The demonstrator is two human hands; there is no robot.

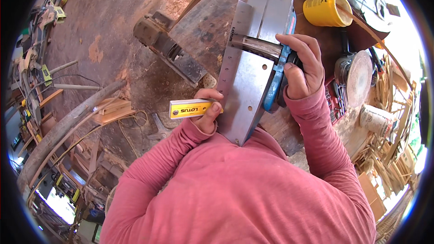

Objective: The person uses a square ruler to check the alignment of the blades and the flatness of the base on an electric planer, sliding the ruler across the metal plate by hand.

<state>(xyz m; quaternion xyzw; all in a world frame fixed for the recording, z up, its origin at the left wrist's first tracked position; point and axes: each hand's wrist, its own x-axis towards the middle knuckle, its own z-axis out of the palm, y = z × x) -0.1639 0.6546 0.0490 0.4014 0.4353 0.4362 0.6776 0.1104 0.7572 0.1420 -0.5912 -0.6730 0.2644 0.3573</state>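
Note:
An electric planer [247, 92] with a blue body lies upside down against my body, its silver sole plates facing up. Across its width shows the cutter drum [258, 46]. My left hand [206, 110] grips a try square [190, 108] by its yellow-faced stock, thumb on top. The square's steel blade runs lengthwise along the left side of the sole, over the end of the drum. At the planer's right side, my right hand [305, 70] is curled with its fingertips at the drum's end and the blue housing. Its palm side is partly hidden.
A yellow tub [322, 10] stands beyond the planer on the right. Nearer are a grinder with a round disc [359, 79], a red tool case [334, 104] and a whitish bucket [378, 120]. Left lie a dusty machine [158, 40], stacked boards [113, 110] and a long pole [68, 133].

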